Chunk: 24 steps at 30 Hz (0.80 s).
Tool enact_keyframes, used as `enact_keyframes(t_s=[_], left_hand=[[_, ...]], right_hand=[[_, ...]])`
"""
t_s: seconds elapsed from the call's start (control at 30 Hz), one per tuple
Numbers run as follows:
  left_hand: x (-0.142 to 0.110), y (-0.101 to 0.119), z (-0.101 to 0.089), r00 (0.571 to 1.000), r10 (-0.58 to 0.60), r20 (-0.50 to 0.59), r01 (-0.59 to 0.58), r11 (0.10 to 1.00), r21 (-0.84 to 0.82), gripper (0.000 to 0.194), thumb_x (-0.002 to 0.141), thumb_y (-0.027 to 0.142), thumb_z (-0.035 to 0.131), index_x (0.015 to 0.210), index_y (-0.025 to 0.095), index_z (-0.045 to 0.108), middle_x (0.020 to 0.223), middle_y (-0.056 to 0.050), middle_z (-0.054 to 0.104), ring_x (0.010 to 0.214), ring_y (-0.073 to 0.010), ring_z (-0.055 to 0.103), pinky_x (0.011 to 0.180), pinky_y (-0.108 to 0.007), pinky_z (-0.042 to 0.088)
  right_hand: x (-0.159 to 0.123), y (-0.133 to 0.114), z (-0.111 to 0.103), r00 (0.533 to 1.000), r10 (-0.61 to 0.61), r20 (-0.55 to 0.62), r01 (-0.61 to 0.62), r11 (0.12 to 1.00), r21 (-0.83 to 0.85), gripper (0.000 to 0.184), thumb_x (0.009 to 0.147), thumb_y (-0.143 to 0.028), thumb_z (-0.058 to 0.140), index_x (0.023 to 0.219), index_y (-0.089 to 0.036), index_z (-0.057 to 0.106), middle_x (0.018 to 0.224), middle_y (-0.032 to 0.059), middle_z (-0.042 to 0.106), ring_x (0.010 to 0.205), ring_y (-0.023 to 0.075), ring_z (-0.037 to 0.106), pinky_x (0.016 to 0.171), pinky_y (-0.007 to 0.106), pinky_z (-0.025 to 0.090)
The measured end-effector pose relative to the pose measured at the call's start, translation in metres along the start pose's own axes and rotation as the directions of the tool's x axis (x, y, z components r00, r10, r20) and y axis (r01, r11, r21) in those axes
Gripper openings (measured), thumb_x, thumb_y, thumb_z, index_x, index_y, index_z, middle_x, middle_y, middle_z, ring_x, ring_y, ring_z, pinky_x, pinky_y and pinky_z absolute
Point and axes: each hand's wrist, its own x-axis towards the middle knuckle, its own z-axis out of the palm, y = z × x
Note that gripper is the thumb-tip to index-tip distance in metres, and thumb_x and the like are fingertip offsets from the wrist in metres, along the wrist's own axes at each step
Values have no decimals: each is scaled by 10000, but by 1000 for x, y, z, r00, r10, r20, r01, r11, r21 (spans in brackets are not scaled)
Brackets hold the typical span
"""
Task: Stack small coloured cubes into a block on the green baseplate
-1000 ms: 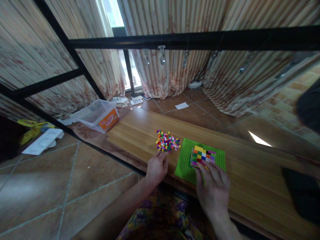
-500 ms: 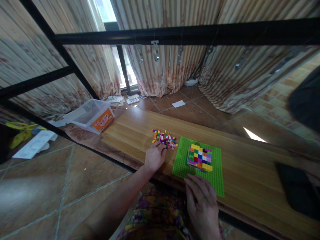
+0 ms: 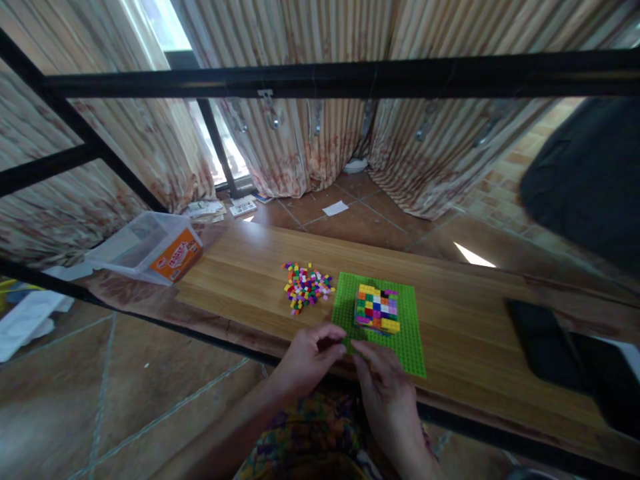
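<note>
My left hand (image 3: 313,358) is at the near left corner of the green baseplate (image 3: 413,347). Its thumb and forefinger come together in a pinch, and whatever is between them is too small to make out. Just right of it, my right hand (image 3: 387,390) reaches over the baseplate's near edge, fingers stretched out and thumb a little apart, its fingertips close to the left hand's. A block of many-coloured toy bricks (image 3: 377,310) stands on the baseplate. Left of the plate, a loose pile of small coloured bricks (image 3: 306,288) lies on the wooden tabletop (image 3: 240,277).
A clear plastic bin (image 3: 145,247) with an orange label stands at the left end of the table. Dark flat objects (image 3: 545,343) lie on the right side. A black metal bar (image 3: 320,79) crosses above, before striped curtains. Paper (image 3: 335,208) lies on the tiled floor.
My left hand has drawn back from the brick pile toward the baseplate's near corner. My right hand has turned its fingers left to meet it. The whole view has shifted to the right.
</note>
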Motion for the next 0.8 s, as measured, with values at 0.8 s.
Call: enact_keyframes(t_s=[0.8], left_hand=[[10,3,22,975,-221,-20,205,932,-297,272,787,310,635,1014,165,605,752,-3,642,644,-110,596,644,-243,487]], right_hand=[[53,44,-65,997,50,-63,-57,992,-110,215,901,-387,571,915,-222,708,920,54,687,831,184,654,755,322,531]])
